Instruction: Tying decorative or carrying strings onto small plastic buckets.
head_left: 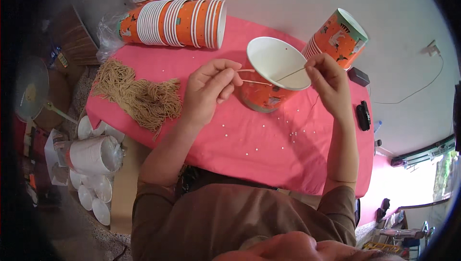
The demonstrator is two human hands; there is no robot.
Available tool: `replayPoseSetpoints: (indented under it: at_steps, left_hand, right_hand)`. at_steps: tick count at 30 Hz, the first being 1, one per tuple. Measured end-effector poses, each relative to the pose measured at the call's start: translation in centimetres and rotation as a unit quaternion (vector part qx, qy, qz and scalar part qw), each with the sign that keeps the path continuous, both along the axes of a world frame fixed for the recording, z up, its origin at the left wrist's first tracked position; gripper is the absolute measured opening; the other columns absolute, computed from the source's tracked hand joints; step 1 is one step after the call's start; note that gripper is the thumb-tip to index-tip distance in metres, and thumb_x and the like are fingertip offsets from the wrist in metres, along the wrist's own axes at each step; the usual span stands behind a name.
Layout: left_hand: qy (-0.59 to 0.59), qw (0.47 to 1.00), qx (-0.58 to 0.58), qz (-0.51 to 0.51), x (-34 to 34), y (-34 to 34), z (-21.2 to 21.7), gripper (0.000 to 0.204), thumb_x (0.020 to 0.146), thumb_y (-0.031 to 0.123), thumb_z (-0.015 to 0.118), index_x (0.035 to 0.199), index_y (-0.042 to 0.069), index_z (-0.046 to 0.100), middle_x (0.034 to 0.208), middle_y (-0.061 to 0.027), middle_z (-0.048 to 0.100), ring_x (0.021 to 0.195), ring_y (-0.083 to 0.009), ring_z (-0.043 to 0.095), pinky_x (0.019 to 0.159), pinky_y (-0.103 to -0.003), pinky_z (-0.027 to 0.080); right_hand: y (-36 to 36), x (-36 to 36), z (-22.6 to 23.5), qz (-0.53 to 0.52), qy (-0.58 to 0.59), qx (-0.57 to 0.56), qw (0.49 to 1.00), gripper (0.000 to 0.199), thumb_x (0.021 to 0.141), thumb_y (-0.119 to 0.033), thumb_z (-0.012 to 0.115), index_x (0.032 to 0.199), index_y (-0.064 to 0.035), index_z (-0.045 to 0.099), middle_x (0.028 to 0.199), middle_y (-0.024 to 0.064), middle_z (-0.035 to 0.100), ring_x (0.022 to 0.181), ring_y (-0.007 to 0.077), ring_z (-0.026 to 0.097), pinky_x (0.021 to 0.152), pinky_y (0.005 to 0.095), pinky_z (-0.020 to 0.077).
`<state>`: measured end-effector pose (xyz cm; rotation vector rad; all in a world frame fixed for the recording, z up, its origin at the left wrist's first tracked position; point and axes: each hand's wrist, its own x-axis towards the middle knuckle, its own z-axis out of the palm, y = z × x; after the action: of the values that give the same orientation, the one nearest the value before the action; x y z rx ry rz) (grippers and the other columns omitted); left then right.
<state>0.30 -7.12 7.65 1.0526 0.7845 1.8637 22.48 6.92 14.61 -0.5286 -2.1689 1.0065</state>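
Observation:
A paper bucket (261,98), orange outside and white inside, stands tilted on the pink-covered table with its mouth toward me. My left hand (211,85) is closed at the bucket's left side, pinching a thin tan cord (257,83); two strands run from its fingers to the bucket wall near the rim. My right hand (329,81) is closed in a pinch at the right rim. Between its fingertips is a stretch of cord, drawn taut across the bucket's mouth. Where the cord passes through the wall is too small to make out.
A bundle of tan cords (139,93) lies on the pink cloth (216,160) at left. Nested buckets (185,21) lie behind it; another stack (336,40) leans at back right. Small white bits dot the cloth. A black object (363,116) lies at the right edge. Wrapped buckets (91,155) sit below left.

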Motion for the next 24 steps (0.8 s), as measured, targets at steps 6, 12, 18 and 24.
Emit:
replayPoseSetpoints:
  at_steps: [6, 12, 18, 24]
  left_hand:
    - [0.028, 0.998, -0.044, 0.043, 1.2, 0.6, -0.3, 0.019, 0.097, 0.011, 0.049, 0.111, 0.001, 0.058, 0.083, -0.005, 0.063, 0.059, -0.0048, 0.05, 0.047, -0.017, 0.037]
    - [0.081, 0.989, -0.111, -0.045, 3.6, 1.6, -1.0, 0.02, 0.098, 0.013, 0.051, 0.109, 0.0, 0.061, 0.085, -0.0052, 0.067, 0.06, -0.0051, 0.054, 0.05, -0.019, 0.044]
    - [0.124, 0.981, -0.131, -0.076, 5.2, 1.4, -0.9, 0.017, 0.092, 0.014, 0.061, 0.098, -0.001, 0.064, 0.075, -0.0026, 0.064, 0.058, -0.0044, 0.052, 0.05, -0.019, 0.041]
    - [0.122, 0.976, -0.15, -0.101, 4.2, 1.7, -1.5, 0.017, 0.092, 0.017, 0.062, 0.094, 0.001, 0.065, 0.072, 0.0011, 0.061, 0.06, -0.0027, 0.05, 0.051, -0.018, 0.039]
  right_hand:
    - [-1.7, -0.6, 1.1, 0.075, -0.006, 0.123, 0.99, 0.004, 0.085, 0.001, 0.058, 0.089, 0.0004, 0.056, 0.078, 0.0053, 0.057, 0.073, 0.0143, 0.055, 0.067, 0.0274, 0.0445]
    - [-3.5, -2.6, 2.4, 0.171, -0.064, 0.163, 0.97, 0.006, 0.086, 0.004, 0.055, 0.089, 0.0003, 0.057, 0.079, 0.0033, 0.057, 0.068, 0.0099, 0.053, 0.058, 0.0231, 0.0408]
    - [-1.4, -2.8, 1.1, 0.104, -0.069, 0.081, 0.989, 0.003, 0.089, 0.0, 0.058, 0.091, -0.0007, 0.058, 0.08, -0.001, 0.058, 0.073, 0.0044, 0.05, 0.064, 0.0211, 0.0417]
    - [0.4, -0.9, -1.5, -0.029, -0.04, 0.245, 0.968, 0.018, 0.081, 0.003, 0.063, 0.098, -0.0005, 0.064, 0.094, 0.0075, 0.062, 0.087, 0.0171, 0.059, 0.075, 0.028, 0.0468]
